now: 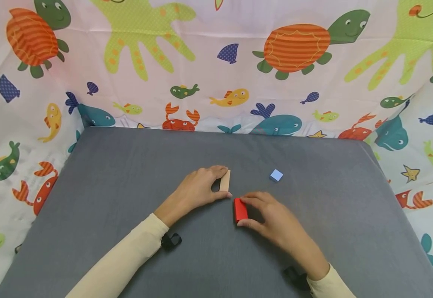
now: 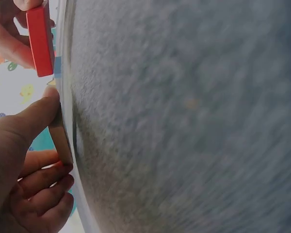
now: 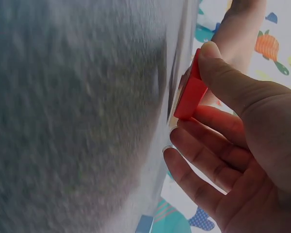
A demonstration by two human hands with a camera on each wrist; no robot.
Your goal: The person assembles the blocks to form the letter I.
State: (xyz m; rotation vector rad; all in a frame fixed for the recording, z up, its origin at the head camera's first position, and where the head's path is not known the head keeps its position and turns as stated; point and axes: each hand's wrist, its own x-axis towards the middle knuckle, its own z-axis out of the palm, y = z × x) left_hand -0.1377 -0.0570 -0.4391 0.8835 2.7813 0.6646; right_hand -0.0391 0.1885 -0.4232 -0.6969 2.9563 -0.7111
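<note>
In the head view my left hand [image 1: 200,186] pinches a flat, light wooden block [image 1: 225,181] by its two ends, thumb at the near end. The left wrist view shows the same wooden block [image 2: 61,138] between thumb and fingers. To the right and nearer, my right hand [image 1: 272,217] grips a red rectangular block [image 1: 240,210] between thumb and index finger. Seen from the right wrist, that red block [image 3: 190,92] has its other fingers spread below it. The two blocks are apart. A small blue cube [image 1: 276,176] lies beyond the right hand, touched by neither hand.
A grey cloth-covered table [image 1: 134,165] lies under both hands. Behind it and at its sides hangs a white curtain [image 1: 201,62] printed with sea animals. Dark straps [image 1: 170,241] sit at both wrists.
</note>
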